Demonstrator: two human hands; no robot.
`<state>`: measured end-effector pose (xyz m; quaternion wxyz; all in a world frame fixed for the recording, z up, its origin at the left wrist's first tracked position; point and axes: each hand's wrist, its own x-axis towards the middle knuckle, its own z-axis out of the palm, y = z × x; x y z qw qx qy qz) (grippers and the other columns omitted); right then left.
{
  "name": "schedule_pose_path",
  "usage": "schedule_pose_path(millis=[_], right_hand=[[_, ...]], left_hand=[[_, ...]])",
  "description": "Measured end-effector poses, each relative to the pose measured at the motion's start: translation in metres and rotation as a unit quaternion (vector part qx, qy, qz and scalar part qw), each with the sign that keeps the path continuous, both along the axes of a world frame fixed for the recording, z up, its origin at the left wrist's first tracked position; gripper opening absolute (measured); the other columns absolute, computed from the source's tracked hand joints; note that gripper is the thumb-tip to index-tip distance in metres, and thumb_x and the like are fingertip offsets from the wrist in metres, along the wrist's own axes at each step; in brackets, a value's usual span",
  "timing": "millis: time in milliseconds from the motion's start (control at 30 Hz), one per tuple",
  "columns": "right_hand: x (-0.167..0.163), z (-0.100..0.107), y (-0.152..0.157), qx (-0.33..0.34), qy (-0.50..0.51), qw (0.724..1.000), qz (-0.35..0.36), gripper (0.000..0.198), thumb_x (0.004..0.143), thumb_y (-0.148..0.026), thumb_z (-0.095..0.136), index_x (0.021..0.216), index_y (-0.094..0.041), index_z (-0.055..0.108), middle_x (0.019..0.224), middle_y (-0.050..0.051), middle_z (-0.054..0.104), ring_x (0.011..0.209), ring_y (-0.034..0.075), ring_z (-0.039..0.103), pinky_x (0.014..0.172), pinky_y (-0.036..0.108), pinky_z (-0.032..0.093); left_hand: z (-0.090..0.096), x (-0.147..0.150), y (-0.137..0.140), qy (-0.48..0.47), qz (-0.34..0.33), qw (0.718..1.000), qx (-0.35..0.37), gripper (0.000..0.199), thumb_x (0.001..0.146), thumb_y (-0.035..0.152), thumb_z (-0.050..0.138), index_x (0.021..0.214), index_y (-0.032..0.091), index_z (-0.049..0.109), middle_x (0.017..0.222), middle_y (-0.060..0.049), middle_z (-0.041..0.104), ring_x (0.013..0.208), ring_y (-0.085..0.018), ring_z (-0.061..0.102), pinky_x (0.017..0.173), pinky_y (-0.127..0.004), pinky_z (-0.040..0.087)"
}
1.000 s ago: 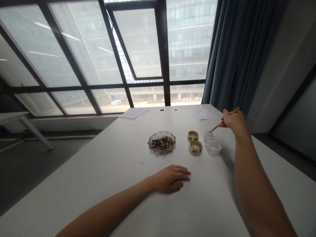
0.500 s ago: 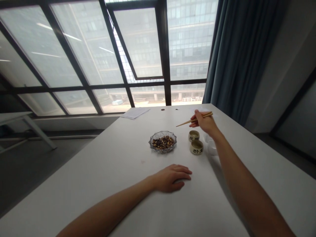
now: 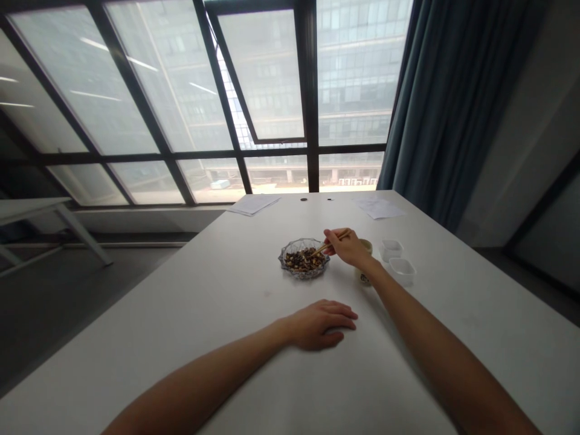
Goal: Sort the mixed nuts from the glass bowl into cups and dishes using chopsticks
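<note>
White table [image 3: 217,296] carries the glass bowl [image 3: 307,274], my left hand [image 3: 319,325] resting nearer me, thumb apart, my right hand [image 3: 347,248] closer, just right of bowl, fingers pinching chopsticks [image 3: 322,248] slanting down-left to the mixed bits [image 3: 299,261].

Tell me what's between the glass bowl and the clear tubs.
Head view: a far cup and a near cup stand between bowl and tubs. The right hand, holding chopsticks, and its forearm partly hide both.
</note>
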<state>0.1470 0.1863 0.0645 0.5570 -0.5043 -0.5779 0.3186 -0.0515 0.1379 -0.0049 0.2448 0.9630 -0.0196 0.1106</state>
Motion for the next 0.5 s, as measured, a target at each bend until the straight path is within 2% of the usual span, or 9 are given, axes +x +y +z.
schedule_pose_path(millis=[267,500], right_hand=[[-0.005,-0.006,0.0,0.05,-0.061,0.995,-0.068,0.054,0.093,-0.065,0.054,0.068,-0.019,0.066,0.052,0.005,0.068,0.047,0.019,0.068,0.047,0.025,0.052],[-0.002,0.01,-0.006,0.068,-0.036,0.99,-0.119,0.059,0.093,-0.069,0.05,0.067,-0.018,0.065,0.046,0.005,0.064,0.041,0.017,0.064,0.042,0.024,0.05]], left_hand=[[0.0,0.0,0.0,-0.002,-0.001,1.0,0.004,0.037,0.097,0.027,0.055,0.134,0.026,0.061,0.145,-0.007,0.06,0.137,-0.023,0.054,0.119,-0.038,0.037],[-0.002,0.0,0.001,-0.003,-0.003,1.0,0.007,0.038,0.096,0.026,0.055,0.133,0.026,0.061,0.145,-0.007,0.06,0.137,-0.023,0.053,0.119,-0.038,0.038]])
